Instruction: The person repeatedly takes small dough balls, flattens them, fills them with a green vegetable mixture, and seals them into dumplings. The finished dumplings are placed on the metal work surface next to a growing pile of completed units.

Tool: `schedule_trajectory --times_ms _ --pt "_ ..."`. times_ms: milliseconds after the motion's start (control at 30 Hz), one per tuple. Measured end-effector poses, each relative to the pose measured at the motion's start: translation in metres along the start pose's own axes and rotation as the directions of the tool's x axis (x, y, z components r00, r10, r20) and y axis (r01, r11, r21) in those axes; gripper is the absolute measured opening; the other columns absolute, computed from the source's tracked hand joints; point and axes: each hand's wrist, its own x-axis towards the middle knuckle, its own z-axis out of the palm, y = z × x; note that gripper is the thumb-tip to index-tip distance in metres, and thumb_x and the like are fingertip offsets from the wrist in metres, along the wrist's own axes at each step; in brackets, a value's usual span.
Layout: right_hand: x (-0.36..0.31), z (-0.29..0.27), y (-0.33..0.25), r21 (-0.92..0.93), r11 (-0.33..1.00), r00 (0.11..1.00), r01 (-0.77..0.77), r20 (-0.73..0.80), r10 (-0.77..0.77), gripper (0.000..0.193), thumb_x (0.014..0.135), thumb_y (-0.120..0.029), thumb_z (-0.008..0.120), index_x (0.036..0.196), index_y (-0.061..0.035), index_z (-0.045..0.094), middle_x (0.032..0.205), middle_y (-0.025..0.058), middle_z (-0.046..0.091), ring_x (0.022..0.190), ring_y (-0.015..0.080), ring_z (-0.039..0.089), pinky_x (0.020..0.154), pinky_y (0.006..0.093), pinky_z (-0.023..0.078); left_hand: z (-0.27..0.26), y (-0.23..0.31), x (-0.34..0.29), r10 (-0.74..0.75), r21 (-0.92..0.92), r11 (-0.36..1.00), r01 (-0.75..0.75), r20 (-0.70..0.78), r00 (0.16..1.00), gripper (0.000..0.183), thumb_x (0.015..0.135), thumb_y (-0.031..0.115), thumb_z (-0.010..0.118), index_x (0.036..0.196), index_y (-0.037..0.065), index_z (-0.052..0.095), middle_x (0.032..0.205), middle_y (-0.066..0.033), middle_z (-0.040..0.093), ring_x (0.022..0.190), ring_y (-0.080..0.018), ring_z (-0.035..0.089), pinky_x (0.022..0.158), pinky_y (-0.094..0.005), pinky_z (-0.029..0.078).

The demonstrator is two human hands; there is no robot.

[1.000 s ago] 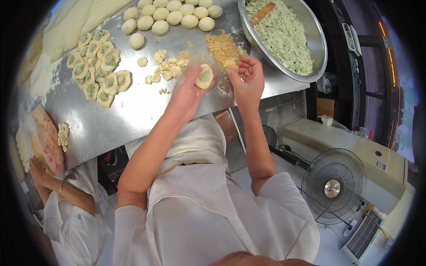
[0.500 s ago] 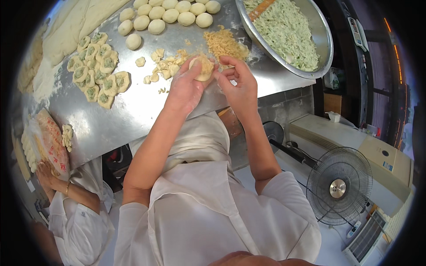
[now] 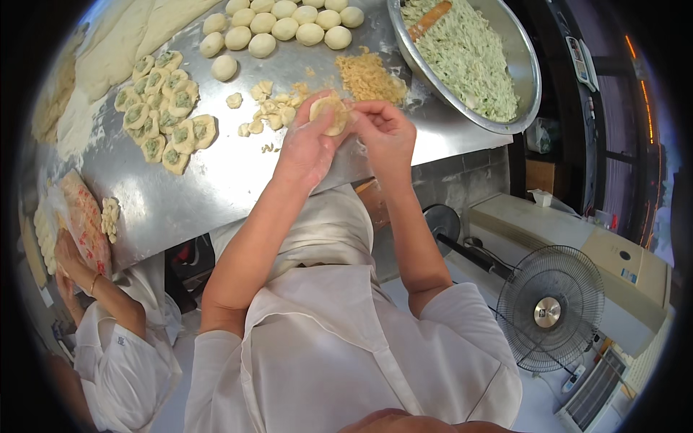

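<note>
A round of pale dough (image 3: 336, 121) rests cupped in my left hand (image 3: 303, 150), whose thumb lies over its face. At the dough's right edge, the thumb and fingers of my right hand (image 3: 388, 131) are pinched together. Behind my hands lies a heap of tan crumbly filling (image 3: 369, 76). Small torn dough bits (image 3: 274, 112) are scattered just left of my fingers. Farther left sits a cluster of dough pieces with green filling (image 3: 160, 108) showing in their tops.
Several smooth dough balls (image 3: 285, 29) stand at the back of the steel table (image 3: 209, 195). A metal bowl (image 3: 530, 94) of chopped green-white filling holds a wooden-handled tool (image 3: 430, 19). At the lower left, a co-worker's hands (image 3: 71, 263) are beside a plastic bag (image 3: 86, 216). A fan (image 3: 550, 312) stands right.
My right fingers have closed in from a looser spread to the dough's edge. Less of the tan filling shows in the dough. The co-worker's hands have shifted at the bag.
</note>
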Motion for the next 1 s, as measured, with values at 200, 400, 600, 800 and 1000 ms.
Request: schedule_trajectory --times_ms 200,400,600,800,1000 --pt "0.011 -0.022 0.007 -0.453 0.842 0.952 0.292 0.049 -0.304 0.026 0.088 0.006 0.069 0.113 -0.0001 0.069 0.119 0.0081 0.066 0.091 0.0116 0.062 0.079 0.0254 0.053 -0.011 0.017 -0.005 -0.010 -0.040 0.999 0.011 0.021 1.000 0.040 0.105 0.009 0.054 0.143 0.004 0.042 0.137 -0.0181 0.056 0.127 -0.0276 0.058 0.111 -0.0426 0.048" --pt "-0.003 -0.008 -0.016 -0.569 0.712 0.911 0.411 0.251 -0.326 0.058 0.081 -0.014 0.082 0.134 -0.0047 0.058 0.130 0.0123 0.061 0.105 0.0229 0.063 0.090 0.0337 0.052 -0.007 0.024 -0.013 -0.041 0.000 0.999 0.041 -0.001 0.999 0.043 0.103 0.009 0.059 0.142 0.000 0.043 0.131 -0.0143 0.060 0.120 -0.0227 0.062 0.104 -0.0370 0.053" --pt "0.004 0.014 -0.014 -0.521 0.789 0.893 0.324 0.444 -0.074 0.070 0.078 -0.016 0.081 0.140 -0.0068 0.050 0.131 0.0179 0.061 0.118 0.0356 0.062 0.097 0.0429 0.050 -0.001 0.027 -0.021 -0.070 0.217 0.974 0.068 0.005 0.998 0.036 0.102 0.012 0.061 0.133 -0.004 0.051 0.120 -0.0101 0.064 0.109 -0.0170 0.064 0.093 -0.0319 0.054" --pt "0.013 0.024 -0.002 -0.501 0.602 0.765 0.622 0.551 -0.333 0.050 0.079 -0.008 0.072 0.125 -0.0054 0.053 0.122 0.0189 0.065 0.114 0.0362 0.062 0.094 0.0408 0.052 0.001 0.030 -0.015 -0.034 0.548 0.835 0.052 -0.042 0.999 0.017 0.099 0.009 0.056 0.111 -0.002 0.059 0.104 -0.0063 0.066 0.100 -0.0149 0.065 0.088 -0.0305 0.053" --pt "0.006 0.026 -0.003 -0.250 0.875 0.832 0.414 0.494 -0.252 0.064 0.084 -0.011 0.074 0.140 -0.0040 0.042 0.127 0.0141 0.067 0.120 0.0282 0.063 0.101 0.0390 0.050 0.020 0.087 -0.042 -0.329 0.216 0.930 0.299 0.120 0.937 0.022 0.102 0.014 0.053 0.119 0.000 0.055 0.109 -0.0091 0.063 0.099 -0.0179 0.066 0.098 -0.0389 0.056"
